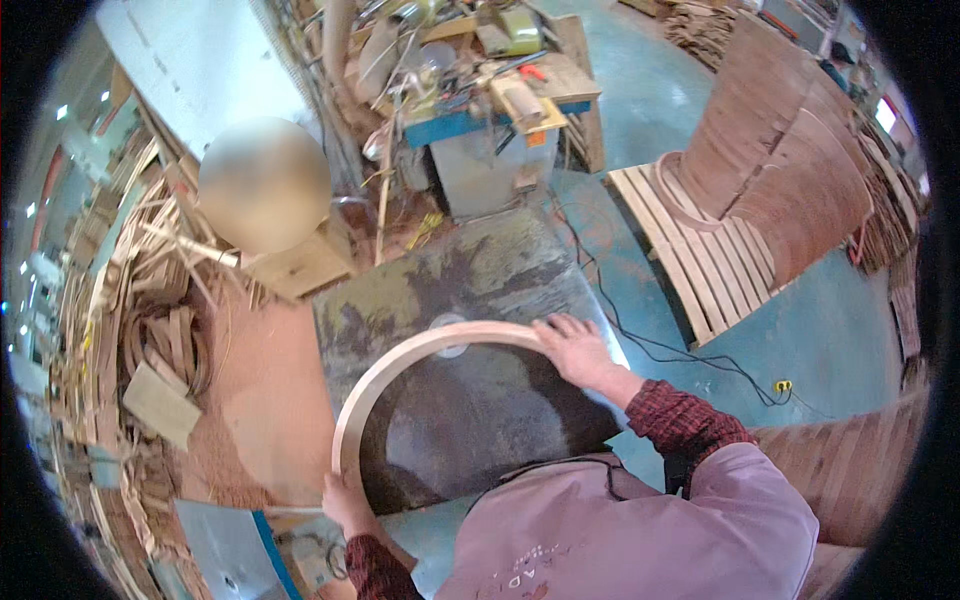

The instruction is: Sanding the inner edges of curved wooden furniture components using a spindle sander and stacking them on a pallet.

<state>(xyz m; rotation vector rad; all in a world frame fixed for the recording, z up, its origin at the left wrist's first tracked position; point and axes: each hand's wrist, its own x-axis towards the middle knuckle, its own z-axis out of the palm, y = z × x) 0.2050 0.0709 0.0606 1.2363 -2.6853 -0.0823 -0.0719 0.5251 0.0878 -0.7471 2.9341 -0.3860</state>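
Observation:
A curved strip of pale wood (385,372), bent like a half ring, lies over a dark, stained metal machine table (480,260). My right hand (582,352) is closed over its right end, fingers on top. Around its lower left end my left hand (348,503) is closed, close to the table's near left corner. Beside the middle of the arc, a pale round disc (448,336) shows on the tabletop, partly covered by the wood. The undersides of the strip and my left fingertips are partly hidden.
Beyond the table stands a cluttered bench (570,85) with tools. Tall stacks of curved wood (790,150) rest on a slatted pallet (690,250) at right. Black cables (690,355) cross the blue floor. Sawdust (270,400) and wood offcuts (165,345) lie at left.

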